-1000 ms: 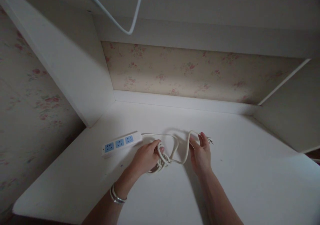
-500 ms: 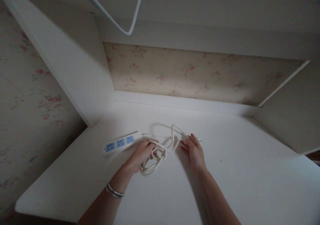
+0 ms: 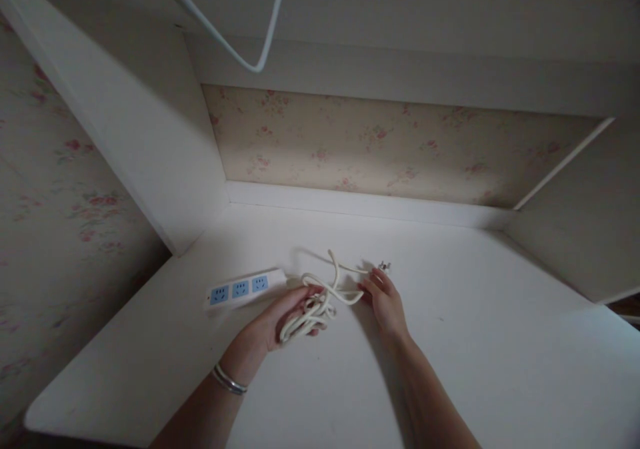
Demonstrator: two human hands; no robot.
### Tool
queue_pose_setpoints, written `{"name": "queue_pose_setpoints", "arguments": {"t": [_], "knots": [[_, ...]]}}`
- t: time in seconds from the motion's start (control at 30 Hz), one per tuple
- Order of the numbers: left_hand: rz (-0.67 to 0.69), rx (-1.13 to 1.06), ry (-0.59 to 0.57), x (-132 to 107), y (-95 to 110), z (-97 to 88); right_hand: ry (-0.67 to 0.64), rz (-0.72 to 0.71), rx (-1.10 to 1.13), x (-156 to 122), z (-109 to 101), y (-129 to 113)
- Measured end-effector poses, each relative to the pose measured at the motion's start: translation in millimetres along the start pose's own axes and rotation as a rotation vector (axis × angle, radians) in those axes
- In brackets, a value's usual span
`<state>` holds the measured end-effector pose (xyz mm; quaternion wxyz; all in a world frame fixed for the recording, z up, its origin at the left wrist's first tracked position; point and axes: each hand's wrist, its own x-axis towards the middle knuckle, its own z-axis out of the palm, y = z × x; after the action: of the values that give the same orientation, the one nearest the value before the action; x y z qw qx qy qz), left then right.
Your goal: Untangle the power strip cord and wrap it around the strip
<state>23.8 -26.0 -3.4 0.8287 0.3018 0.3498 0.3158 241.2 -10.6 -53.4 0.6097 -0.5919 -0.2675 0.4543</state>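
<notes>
A white power strip [image 3: 245, 287] with three blue sockets lies on the white desk [image 3: 475, 356]. Its cream cord [image 3: 320, 299] is gathered in loops just right of the strip. My left hand [image 3: 275, 322], with bracelets at the wrist, lies palm up under the coils with its fingers curled round them. My right hand [image 3: 384, 302] pinches the cord close to its plug [image 3: 384, 266], which rests on the desk just beyond the fingertips.
White shelf panels enclose the desk on the left [image 3: 150, 142] and right [image 3: 590, 222]. Floral wallpaper [image 3: 380, 142] covers the back. A thin white cable [image 3: 240, 36] hangs from the shelf above. The desk's front edge runs along the lower left.
The wide cord loops have been drawn in to a tighter bundle in my left hand. My right hand moved left toward the coils, with the plug end following.
</notes>
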Motion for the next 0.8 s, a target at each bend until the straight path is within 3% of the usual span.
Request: {"name": "queue_pose_setpoints", "arguments": {"t": [0.23,0.5,0.8], "knots": [[0.074,-0.175,-0.274,9,-15,-20.7,-0.032,-0.037,-0.093,0,0,2],[0.030,-0.162,-0.255,10,-14,-17.0,-0.002,-0.066,-0.166,2,-2,6],[-0.030,-0.184,-0.144,10,-11,-11.9,-0.050,-0.164,-0.314,2,-3,8]]}}
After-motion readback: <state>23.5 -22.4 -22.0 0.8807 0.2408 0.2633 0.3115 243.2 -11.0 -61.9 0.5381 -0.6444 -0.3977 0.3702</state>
